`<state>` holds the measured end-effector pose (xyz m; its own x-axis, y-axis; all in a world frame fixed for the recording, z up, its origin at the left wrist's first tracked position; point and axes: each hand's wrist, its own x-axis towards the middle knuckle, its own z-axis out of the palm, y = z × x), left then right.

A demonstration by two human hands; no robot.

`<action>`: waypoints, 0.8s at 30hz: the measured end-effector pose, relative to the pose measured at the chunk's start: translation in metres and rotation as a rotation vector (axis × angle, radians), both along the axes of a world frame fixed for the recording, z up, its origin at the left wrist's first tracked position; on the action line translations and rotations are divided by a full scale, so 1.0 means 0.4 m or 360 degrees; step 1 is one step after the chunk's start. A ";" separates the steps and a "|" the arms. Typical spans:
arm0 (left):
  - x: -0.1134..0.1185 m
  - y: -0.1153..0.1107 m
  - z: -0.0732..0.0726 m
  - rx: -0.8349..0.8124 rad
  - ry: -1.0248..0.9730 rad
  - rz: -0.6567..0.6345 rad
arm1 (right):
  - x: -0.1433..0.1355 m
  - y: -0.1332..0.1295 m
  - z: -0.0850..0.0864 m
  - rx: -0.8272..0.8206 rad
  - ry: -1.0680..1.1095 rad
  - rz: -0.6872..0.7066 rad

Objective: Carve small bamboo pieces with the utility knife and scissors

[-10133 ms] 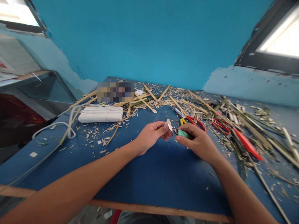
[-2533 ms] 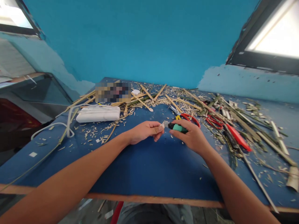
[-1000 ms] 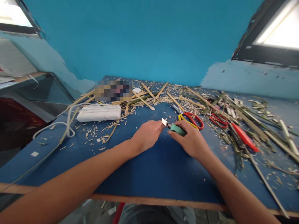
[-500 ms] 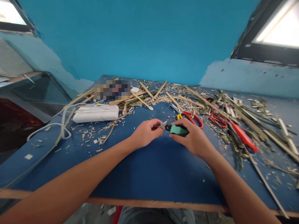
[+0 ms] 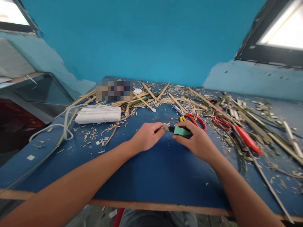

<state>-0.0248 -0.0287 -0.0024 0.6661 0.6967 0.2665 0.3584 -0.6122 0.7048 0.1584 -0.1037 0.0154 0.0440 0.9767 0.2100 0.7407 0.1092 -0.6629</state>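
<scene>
Down goes the blade point(image 5: 167, 126) of your green-handled cutter point(image 5: 182, 131): a second ago it tilted up, now it lies almost level, tip toward nine o'clock and right up against your left hand point(image 5: 148, 137). Your right hand point(image 5: 198, 140) has its fingers wrapped about the handle, gripping the cutter over the middle of the counter point(image 5: 153, 179), its rear end buried in your palm. And the left? Thumb bent toward a curled forefinger, the others tucked out of sight; whether they pinch anything, you cannot tell, since that spot is hidden.

Look to two o'clock from your hands: red-handled scissors point(image 5: 195, 121), near your right knuckles, with a yellow handle point(image 5: 182, 118) half lost behind that hand. Over at three o'clock, a second red-handled tool point(image 5: 221, 123) sinks into a tangle of split stems, and a long red object point(image 5: 247, 138) lies close by. Pale strips point(image 5: 163, 91) cross at twelve, shavings packed around them. At nine sits a white block point(image 5: 98, 115) with a looping white cable point(image 5: 65, 126); at ten, a pixelated patch blanks out whatever lies beneath. Down at six, your lap is cut off below the counter's edge.
</scene>
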 end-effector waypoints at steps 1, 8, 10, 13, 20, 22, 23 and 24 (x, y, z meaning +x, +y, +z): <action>-0.001 0.001 -0.001 0.0023 0.0012 0.0001 | -0.001 0.000 0.002 -0.0015 0.0005 -0.0008; -0.001 0.000 0.002 0.0058 0.0025 0.0070 | -0.001 -0.002 0.003 -0.0144 0.0073 0.0061; 0.000 -0.003 0.004 0.0076 0.0005 0.0073 | 0.000 -0.003 0.000 -0.0155 0.0087 0.0087; 0.000 -0.005 0.004 0.0108 -0.0005 0.0083 | 0.002 -0.005 -0.001 -0.0181 0.0089 0.0096; -0.005 0.001 0.013 0.0121 0.0016 0.0013 | 0.006 -0.007 0.006 -0.0362 0.0386 0.0229; -0.007 0.003 0.015 0.0136 0.0027 0.0005 | 0.006 -0.006 0.006 -0.0298 0.0352 0.0203; -0.007 0.003 0.015 0.0147 0.0025 0.0007 | 0.006 -0.006 0.006 -0.0242 0.0305 0.0175; -0.007 0.004 0.015 0.0160 0.0020 0.0012 | 0.005 -0.005 0.005 -0.0189 0.0258 0.0147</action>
<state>-0.0277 -0.0271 0.0035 0.6644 0.6721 0.3268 0.3718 -0.6766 0.6356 0.1605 -0.1057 0.0175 -0.0229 0.9956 0.0907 0.6139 0.0856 -0.7847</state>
